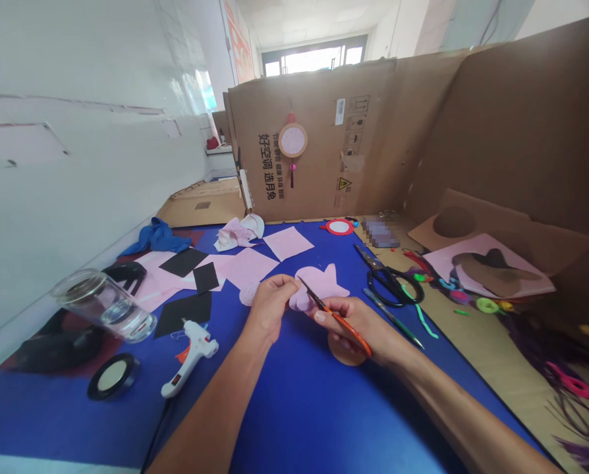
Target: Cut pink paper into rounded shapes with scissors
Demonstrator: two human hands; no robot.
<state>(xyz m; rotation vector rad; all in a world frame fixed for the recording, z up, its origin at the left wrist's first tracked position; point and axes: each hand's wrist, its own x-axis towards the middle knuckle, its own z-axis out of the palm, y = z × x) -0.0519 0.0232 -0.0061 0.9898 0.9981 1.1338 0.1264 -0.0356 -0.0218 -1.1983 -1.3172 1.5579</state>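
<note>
My left hand (pixel 269 308) pinches the left edge of a pink felt piece (pixel 324 284), holding it just above the blue table cover (pixel 294 401). My right hand (pixel 358 329) grips small orange-handled scissors (pixel 336 317); their dark blades point up-left and lie across the pink piece near my left fingertips. A round tan disc (pixel 344 355) lies under my right hand, partly hidden by it.
White glue gun (pixel 190 355), black tape roll (pixel 111 376) and tipped glass jar (pixel 104 304) lie at left. Pink squares (pixel 248 266) and black squares (pixel 184 262) lie beyond. Large black scissors (pixel 388 280) and a pen (pixel 393 319) sit right. Cardboard walls (pixel 324 131) close the back and right.
</note>
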